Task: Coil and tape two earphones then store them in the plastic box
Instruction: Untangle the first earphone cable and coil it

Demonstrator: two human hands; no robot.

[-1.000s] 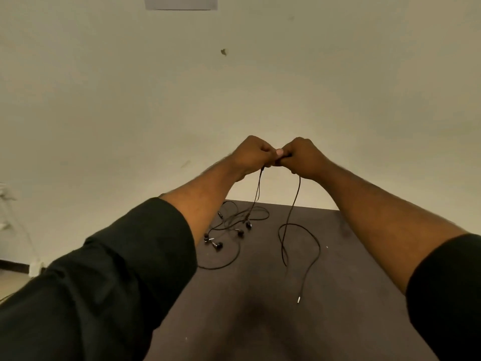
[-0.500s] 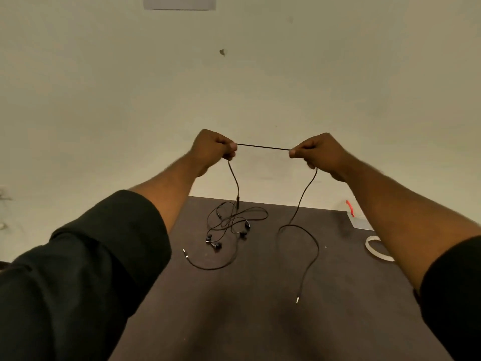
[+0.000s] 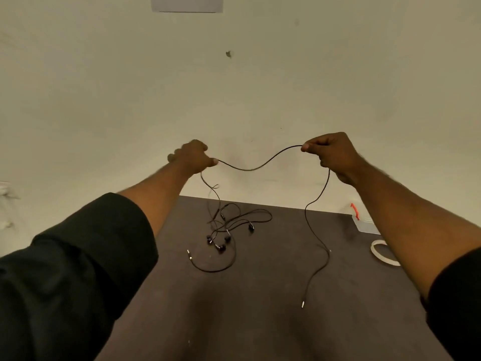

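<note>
Mid-frame, the left hand (image 3: pixel 194 157) and right hand (image 3: pixel 330 152) each pinch a thin black earphone cord (image 3: pixel 250 169) — it sags between them, its plug end trailing onto the matte dark table (image 3: pixel 260 321).

The right forearm hides most of the plastic box (image 3: pixel 364 226) and perhaps half the tape roll (image 3: pixel 377 252).

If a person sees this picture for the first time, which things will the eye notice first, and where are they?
First come the left hand and right hand, raised before the wall, pinching a black earphone cable that sags between them. Its plug end hangs down to the dark table. A second earphone lies tangled at the table's far middle, a tape roll at the right edge.
</note>
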